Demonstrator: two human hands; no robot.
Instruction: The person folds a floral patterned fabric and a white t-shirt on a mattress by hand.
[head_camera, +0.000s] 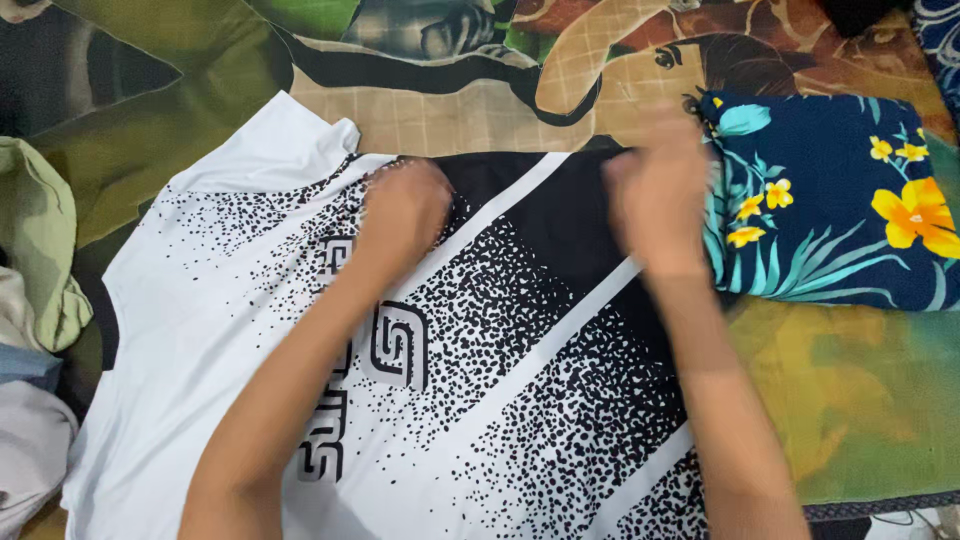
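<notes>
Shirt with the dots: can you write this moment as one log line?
left hand: flat on black-and-white shirt | right hand: blurred, at shirt's far edge | beside: folded floral cloth | under: printed bedsheet

We see shirt (480, 400): smooth, faintly sheeny knit cloth, white with black speckle print | folded floral garment (840, 200): soft matt woven cloth | bedsheet (860, 400): matt printed cotton-like cloth, lightly creased | pale green cloth (40, 240): matt, rumpled
</notes>
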